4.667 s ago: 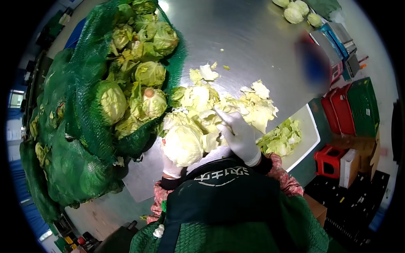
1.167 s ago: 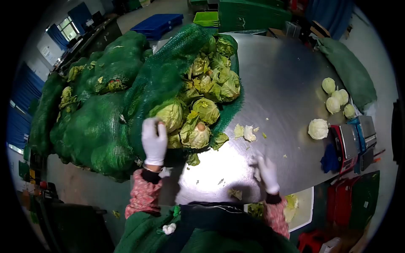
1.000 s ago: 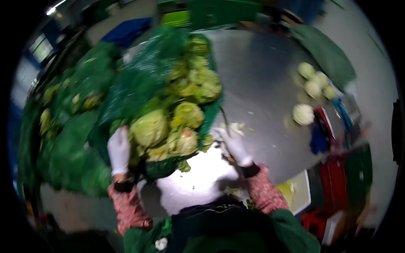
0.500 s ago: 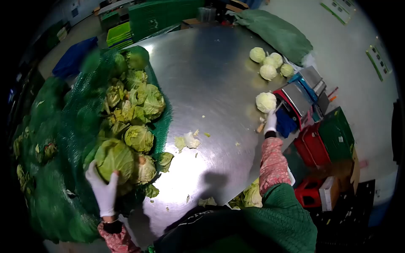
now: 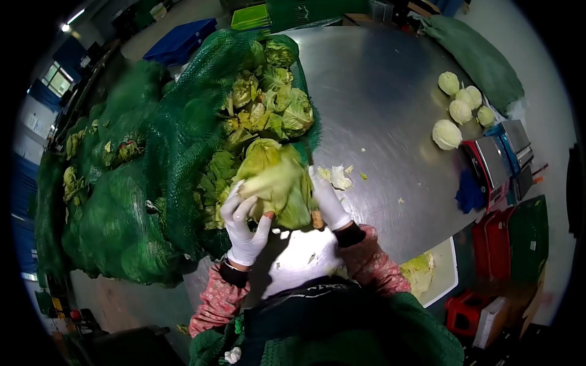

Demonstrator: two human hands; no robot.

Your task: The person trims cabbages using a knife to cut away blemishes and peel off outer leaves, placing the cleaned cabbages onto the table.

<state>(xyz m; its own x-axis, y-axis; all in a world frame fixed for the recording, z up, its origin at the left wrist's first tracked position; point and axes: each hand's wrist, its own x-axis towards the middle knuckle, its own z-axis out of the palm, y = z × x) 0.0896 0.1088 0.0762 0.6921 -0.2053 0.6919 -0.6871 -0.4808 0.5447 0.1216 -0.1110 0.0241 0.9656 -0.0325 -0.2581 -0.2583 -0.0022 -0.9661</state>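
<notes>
A leafy cabbage, partly blurred, is between my two white-gloved hands over the near edge of the open green net bag. My left hand cups its lower left side, fingers curved round it. At its right side my right hand is closed around a tool with a wooden handle; the tool's blade cannot be made out. More leafy cabbages fill the bag behind. Torn leaf pieces lie on the metal table just beyond my right hand.
Peeled cabbages stand at the right beside a red scale and a blue cloth. A white bin with leaves is at the near right. Full green net bags lie at the left; a green sack is at the back right.
The cabbage and my left hand have moved off the bag's contents towards my body. My right hand has come back from beside the scale to the cabbage. The view has turned.
</notes>
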